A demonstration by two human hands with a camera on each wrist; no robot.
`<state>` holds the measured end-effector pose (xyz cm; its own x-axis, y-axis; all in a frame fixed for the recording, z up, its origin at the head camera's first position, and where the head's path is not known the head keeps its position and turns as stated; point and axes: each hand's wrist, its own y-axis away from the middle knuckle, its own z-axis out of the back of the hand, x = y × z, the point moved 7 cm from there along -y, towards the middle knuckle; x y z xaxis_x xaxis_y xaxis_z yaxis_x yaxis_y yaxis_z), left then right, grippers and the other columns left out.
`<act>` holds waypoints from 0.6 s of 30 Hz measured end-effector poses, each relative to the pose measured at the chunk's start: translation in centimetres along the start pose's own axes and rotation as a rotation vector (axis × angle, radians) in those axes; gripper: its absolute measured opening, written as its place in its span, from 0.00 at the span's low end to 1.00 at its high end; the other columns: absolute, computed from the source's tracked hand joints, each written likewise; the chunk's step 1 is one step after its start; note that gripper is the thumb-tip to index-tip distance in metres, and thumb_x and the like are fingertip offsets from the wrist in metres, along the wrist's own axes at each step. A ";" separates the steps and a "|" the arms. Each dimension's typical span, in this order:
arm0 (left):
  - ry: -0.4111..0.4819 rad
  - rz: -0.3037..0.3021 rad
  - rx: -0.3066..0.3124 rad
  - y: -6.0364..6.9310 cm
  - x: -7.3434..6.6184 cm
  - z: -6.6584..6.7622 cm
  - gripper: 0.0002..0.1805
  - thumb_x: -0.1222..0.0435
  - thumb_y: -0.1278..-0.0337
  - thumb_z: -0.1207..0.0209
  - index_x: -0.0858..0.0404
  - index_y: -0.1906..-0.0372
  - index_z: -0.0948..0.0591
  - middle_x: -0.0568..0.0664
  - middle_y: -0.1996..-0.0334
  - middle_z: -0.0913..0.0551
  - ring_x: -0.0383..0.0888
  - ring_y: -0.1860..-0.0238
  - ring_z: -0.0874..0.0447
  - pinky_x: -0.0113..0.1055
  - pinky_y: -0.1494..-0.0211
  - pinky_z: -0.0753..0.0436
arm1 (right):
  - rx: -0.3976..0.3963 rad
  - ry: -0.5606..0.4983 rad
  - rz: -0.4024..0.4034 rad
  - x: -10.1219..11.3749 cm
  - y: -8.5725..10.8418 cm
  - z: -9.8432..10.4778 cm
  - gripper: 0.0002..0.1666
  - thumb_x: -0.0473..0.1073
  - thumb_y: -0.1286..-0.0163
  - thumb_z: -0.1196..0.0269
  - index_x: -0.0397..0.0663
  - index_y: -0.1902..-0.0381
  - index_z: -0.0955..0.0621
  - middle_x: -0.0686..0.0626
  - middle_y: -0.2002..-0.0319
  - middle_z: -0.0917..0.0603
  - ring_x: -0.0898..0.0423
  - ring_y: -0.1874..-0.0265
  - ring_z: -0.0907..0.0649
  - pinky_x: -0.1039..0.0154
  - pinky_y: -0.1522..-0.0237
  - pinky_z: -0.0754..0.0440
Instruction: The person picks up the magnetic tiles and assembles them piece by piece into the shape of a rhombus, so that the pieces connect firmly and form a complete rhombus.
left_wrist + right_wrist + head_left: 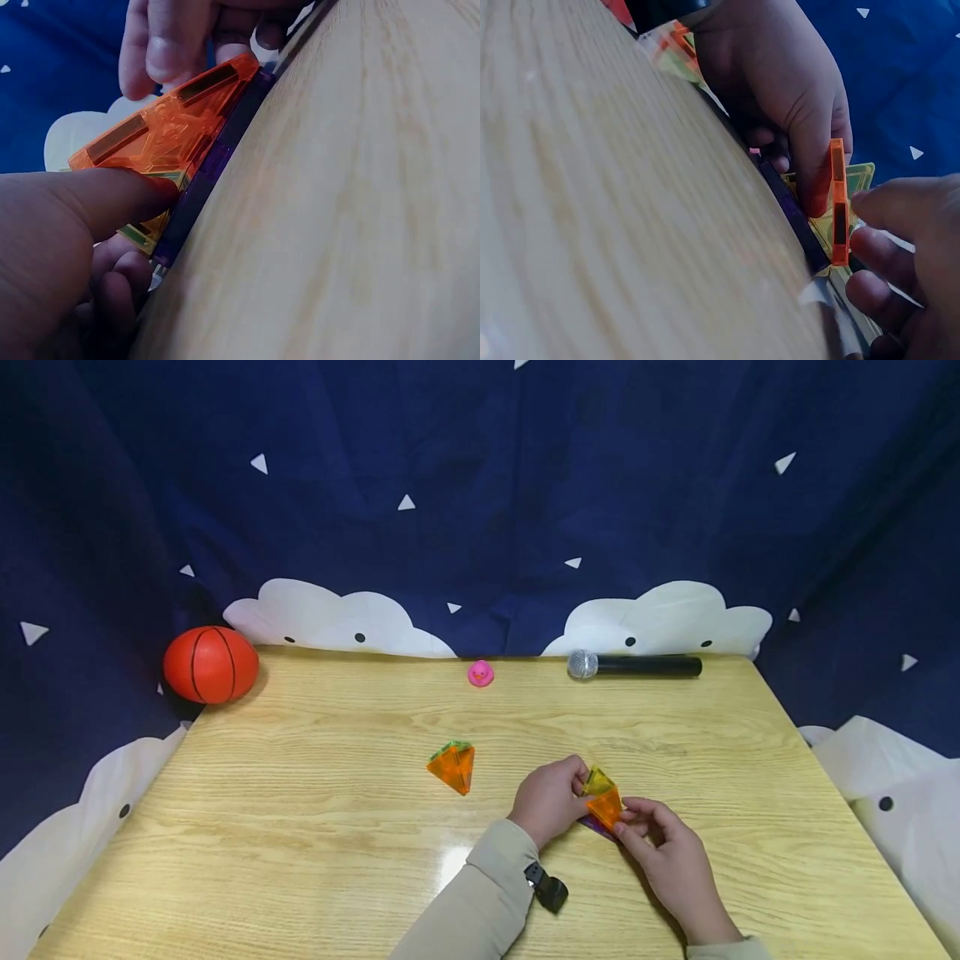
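Note:
Translucent triangular magnetic tiles lie between my two hands, right of the table's middle. An orange tile point(605, 807) leans against a yellow tile point(600, 782), above a purple tile point(597, 827) lying on the table. My left hand point(551, 797) pinches the orange and yellow tiles, thumb on the orange face and other fingers behind the yellow. With curled fingers, my right hand point(669, 852) holds the orange tile's outer edge; in the right wrist view its fingertips point(864, 244) sit beside that edge. Left of my hands stands an orange and green pyramid point(452, 767) of similar tiles.
Along the table's back edge are a pink rubber duck point(481, 673) and a black microphone point(637, 666) with a silver head. An orange-red ball point(211, 665) is at the back left corner. A dark blue curtain point(480, 510) surrounds the wooden table point(300, 843).

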<state>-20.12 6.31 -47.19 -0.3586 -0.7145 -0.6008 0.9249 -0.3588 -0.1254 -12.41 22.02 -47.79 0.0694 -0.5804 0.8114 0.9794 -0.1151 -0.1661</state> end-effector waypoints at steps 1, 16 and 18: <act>-0.006 -0.007 -0.002 0.0 0.0 0.0 0.14 0.56 0.48 0.26 0.51 0.65 0.23 0.33 0.75 0.25 0.30 0.75 0.32 0.24 0.71 0.33 | 0.007 0.015 0.001 0.0 0.0 -0.1 0.18 0.38 0.33 0.31 0.43 0.47 0.18 0.49 0.58 0.14 0.64 0.66 0.20 0.74 0.63 0.23; 0.011 -0.064 0.005 0.1 -0.2 -0.2 0.14 0.55 0.51 0.25 0.48 0.65 0.20 0.32 0.71 0.22 0.29 0.72 0.29 0.23 0.68 0.31 | 0.010 0.191 0.042 0.4 -0.2 -0.3 0.18 0.37 0.40 0.26 0.46 0.52 0.16 0.52 0.62 0.21 0.62 0.69 0.25 0.68 0.69 0.26; 0.016 -0.069 0.008 0.2 -0.2 -0.3 0.14 0.56 0.51 0.25 0.47 0.65 0.21 0.32 0.71 0.22 0.28 0.72 0.29 0.23 0.68 0.31 | 0.001 0.199 0.047 0.4 -0.2 -0.2 0.17 0.37 0.40 0.26 0.45 0.52 0.16 0.52 0.62 0.21 0.62 0.70 0.25 0.68 0.70 0.27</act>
<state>-19.87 6.54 -47.30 -0.4194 -0.6783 -0.6033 0.8971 -0.4116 -0.1609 -12.64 21.68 -47.55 0.0767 -0.7327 0.6762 0.9761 -0.0832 -0.2009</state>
